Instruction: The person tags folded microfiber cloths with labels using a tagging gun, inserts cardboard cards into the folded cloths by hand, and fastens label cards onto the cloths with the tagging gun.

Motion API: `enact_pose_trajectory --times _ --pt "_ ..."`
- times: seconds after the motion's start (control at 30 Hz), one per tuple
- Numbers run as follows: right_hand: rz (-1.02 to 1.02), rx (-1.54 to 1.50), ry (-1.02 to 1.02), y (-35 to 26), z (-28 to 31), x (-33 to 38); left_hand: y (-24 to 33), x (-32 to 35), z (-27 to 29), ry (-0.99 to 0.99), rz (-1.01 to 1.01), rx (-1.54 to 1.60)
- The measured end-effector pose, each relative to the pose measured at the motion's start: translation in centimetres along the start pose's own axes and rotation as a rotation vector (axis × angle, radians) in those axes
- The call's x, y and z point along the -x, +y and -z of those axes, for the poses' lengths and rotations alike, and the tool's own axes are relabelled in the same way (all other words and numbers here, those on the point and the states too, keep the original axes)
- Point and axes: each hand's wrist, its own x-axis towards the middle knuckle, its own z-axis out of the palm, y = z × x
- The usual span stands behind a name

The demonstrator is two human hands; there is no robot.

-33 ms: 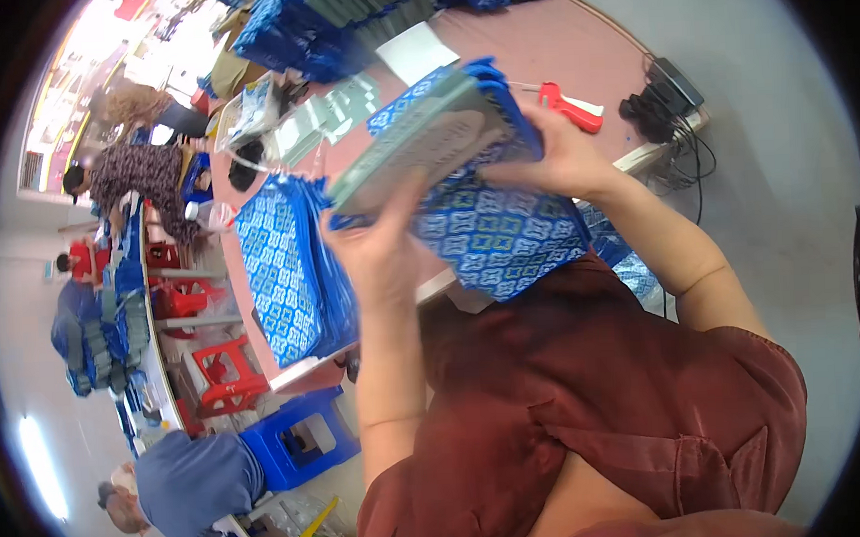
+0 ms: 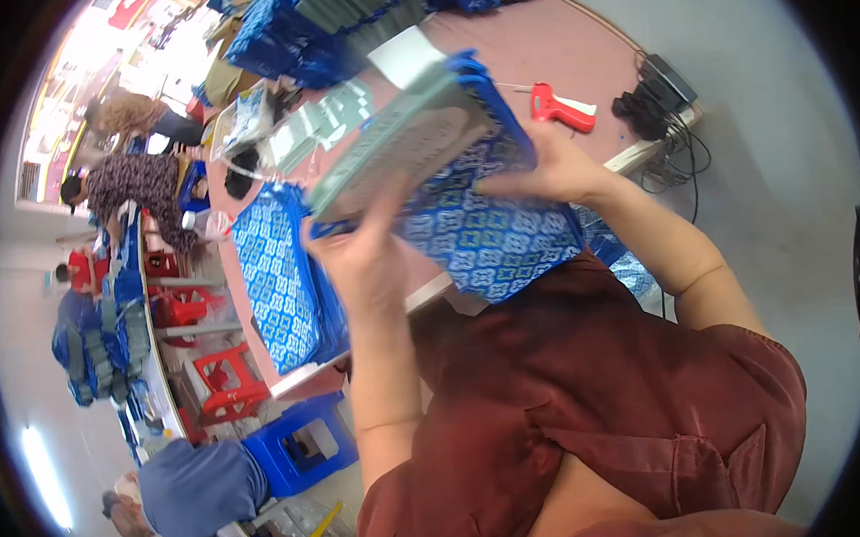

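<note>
Between my hands I hold a blue fabric item (image 2: 505,242) with a white and green repeating pattern, folded or stacked in layers. A grey-green printed card (image 2: 416,141) lies along its upper side, smeared by motion. My left hand (image 2: 359,257) is closed on the card's near left end. At the other side my right hand (image 2: 554,165) grips the edge of the blue fabric, thumb on its near face. A stack of similar blue patterned pieces (image 2: 274,279) lies on the table just left of my left hand. Beyond my right hand rests a red and white tagging gun (image 2: 562,108).
The pink table (image 2: 583,50) carries grey-green cards (image 2: 325,121), a white sheet (image 2: 406,56), a plastic basket (image 2: 240,124) and a large blue pile (image 2: 294,36). A black device with cables (image 2: 665,85) sits at the right edge. Stools (image 2: 299,443) and other people (image 2: 196,485) are on the left.
My left hand and the card have shifted a little to the left. My grip on the fabric looks the same.
</note>
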Motion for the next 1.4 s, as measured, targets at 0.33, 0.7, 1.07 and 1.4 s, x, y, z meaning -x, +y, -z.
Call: enact_pose_trajectory --times 0.33,0.7,1.07,1.4 --pt "-0.348 -0.507 0.061 -0.2 -0.6 4.1 1.2 -11.5 1.5 0.11 0.319 0.683" --pt "-0.417 -0.682 0.664 2.0 1.8 7.4 -12.3 -14.8 -5.3 -0.116 0.943 0.884" --pt "-0.525 -0.244 0.671 2.1 11.4 2.5 -22.6 -16.6 -14.5 -0.019 1.005 0.878" --pt "-0.499 0.363 0.657 4.3 13.5 0.8 -25.1 -17.4 -15.7 0.028 0.993 0.86"
